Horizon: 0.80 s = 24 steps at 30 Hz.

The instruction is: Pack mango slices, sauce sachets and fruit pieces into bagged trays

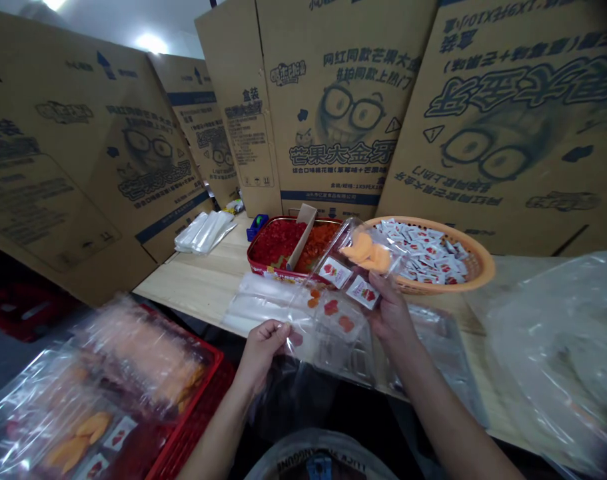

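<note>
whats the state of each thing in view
left hand, gripping the clear plastic tray
right hand, gripping the same tray
tray, lifted, candies and sachets in its compartments
orange basket, full of white sachets
red tray, red and orange candy in it
cardboard cartons, flattened, propped upright

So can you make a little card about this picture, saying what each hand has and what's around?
Left hand: pinching clear plastic packaging with small red and orange sweets
Right hand: gripping clear packaging with orange mango-shaped sweets
Table: light wooden table
On table: red tray of red and orange pieces; orange basket of white sachets; clear bags
Behind: big printed cardboard boxes
Lower left: red crate
</note>
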Tool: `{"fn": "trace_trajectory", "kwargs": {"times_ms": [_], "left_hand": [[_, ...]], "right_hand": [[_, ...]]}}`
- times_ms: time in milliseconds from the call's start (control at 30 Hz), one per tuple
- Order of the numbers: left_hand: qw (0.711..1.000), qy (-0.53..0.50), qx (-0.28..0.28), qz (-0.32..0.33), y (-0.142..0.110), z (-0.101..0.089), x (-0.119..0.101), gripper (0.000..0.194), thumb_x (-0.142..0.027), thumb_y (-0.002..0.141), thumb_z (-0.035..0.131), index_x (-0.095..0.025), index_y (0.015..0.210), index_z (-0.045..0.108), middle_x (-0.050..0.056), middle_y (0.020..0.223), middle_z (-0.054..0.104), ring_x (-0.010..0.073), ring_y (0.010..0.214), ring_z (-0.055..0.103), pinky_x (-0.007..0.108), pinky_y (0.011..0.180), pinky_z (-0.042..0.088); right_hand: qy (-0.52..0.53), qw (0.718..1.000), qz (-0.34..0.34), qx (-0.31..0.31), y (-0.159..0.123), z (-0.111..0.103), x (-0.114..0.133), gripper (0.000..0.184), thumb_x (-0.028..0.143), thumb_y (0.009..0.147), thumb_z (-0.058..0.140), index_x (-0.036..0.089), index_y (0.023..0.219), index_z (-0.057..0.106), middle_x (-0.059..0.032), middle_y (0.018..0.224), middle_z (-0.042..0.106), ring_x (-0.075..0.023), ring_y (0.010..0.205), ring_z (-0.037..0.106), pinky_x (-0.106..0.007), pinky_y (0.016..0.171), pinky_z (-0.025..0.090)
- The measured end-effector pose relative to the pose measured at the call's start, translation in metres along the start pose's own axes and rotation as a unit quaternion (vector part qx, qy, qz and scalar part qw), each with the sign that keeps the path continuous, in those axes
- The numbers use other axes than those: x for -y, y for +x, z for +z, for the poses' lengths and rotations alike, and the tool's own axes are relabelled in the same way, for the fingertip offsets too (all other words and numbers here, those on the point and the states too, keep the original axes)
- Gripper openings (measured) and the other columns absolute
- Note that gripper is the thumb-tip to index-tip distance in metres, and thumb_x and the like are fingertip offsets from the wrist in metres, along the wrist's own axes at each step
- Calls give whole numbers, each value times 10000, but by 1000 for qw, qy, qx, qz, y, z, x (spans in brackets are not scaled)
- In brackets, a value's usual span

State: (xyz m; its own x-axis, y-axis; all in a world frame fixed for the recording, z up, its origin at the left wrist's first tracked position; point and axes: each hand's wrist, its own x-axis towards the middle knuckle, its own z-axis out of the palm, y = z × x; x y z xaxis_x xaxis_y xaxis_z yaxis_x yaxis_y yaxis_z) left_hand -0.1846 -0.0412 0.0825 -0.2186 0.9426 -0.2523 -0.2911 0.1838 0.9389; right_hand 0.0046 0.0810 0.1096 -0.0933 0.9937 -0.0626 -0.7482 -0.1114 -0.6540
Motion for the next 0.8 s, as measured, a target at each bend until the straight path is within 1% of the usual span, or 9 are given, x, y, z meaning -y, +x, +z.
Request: {"fn": "trace_trajectory", "kwargs": {"times_ms": [100, 233, 333, 467, 533, 600, 667, 733, 800], "left_hand": [[1000, 13, 26, 7, 1, 4, -7, 324, -386, 642, 715, -146, 853, 660, 52, 750, 699, 156, 700, 636, 253, 673, 466], [998, 22, 51, -6, 8, 6, -15, 335, -344, 602, 751, -135, 851, 667, 54, 775, 688, 144, 672, 626, 226, 616, 452], [999, -3, 47, -19, 14, 3, -19, 309, -339, 605, 749, -130, 815, 660, 47, 740, 668, 129, 636, 605, 225, 592, 455], [998, -39, 44, -8, 15, -4, -24, 257, -381, 667, 692, -145, 746, 629, 16, 688, 633, 110, 618, 581, 227, 597, 462], [997, -45, 55, -13, 13, -7, -27, 259, -380, 667, 693, -141, 740, 625, 21, 680, 633, 114, 608, 583, 229, 589, 461], [996, -43, 78, -25, 10, -7, -30, 263, -348, 645, 718, -134, 772, 634, 35, 705, 647, 127, 621, 599, 229, 590, 458], [993, -46, 104, -32, 8, -5, -34, 278, -306, 608, 750, -130, 794, 641, 37, 740, 655, 130, 646, 610, 235, 627, 463], [992, -57, 110, -31, 6, -4, -37, 307, -283, 562, 776, -131, 794, 646, 27, 762, 652, 125, 666, 608, 254, 679, 471], [993, -75, 86, -25, 5, -5, -38, 361, -296, 513, 797, -130, 799, 653, 23, 756, 648, 129, 667, 602, 286, 700, 480]], "right_hand": [[-23, 999, 22, 32, -4, 6, -1, 303, 235, 554, 770, 218, 826, 638, 36, 769, 699, -131, 650, 641, -235, 579, 543], [-70, 993, 74, 58, -10, 13, -8, 295, 257, 584, 761, 236, 855, 645, 35, 788, 701, -133, 662, 640, -241, 609, 529], [-111, 987, 84, 81, -14, 14, -14, 309, 297, 611, 748, 249, 900, 649, 19, 860, 703, -159, 773, 645, -281, 714, 516], [-171, 975, 77, 120, -17, 12, -16, 392, 303, 606, 757, 252, 978, 644, -6, 1013, 677, -195, 984, 594, -334, 878, 449], [-194, 969, 85, 129, -18, 12, -16, 387, 290, 589, 767, 235, 956, 657, -13, 999, 679, -194, 961, 597, -327, 861, 454], [-213, 961, 103, 141, -21, 12, -16, 359, 269, 551, 786, 217, 887, 672, -13, 938, 688, -183, 890, 609, -301, 794, 481], [-250, 947, 129, 155, -26, 13, -16, 347, 258, 508, 804, 205, 826, 674, -14, 867, 688, -177, 813, 611, -282, 699, 502], [-296, 930, 142, 164, -30, 15, -17, 372, 272, 483, 811, 214, 823, 670, -22, 855, 680, -190, 786, 608, -292, 642, 514], [-320, 929, 97, 159, -32, 18, -16, 428, 309, 472, 811, 251, 868, 661, -32, 922, 668, -210, 829, 607, -316, 656, 525]]}}
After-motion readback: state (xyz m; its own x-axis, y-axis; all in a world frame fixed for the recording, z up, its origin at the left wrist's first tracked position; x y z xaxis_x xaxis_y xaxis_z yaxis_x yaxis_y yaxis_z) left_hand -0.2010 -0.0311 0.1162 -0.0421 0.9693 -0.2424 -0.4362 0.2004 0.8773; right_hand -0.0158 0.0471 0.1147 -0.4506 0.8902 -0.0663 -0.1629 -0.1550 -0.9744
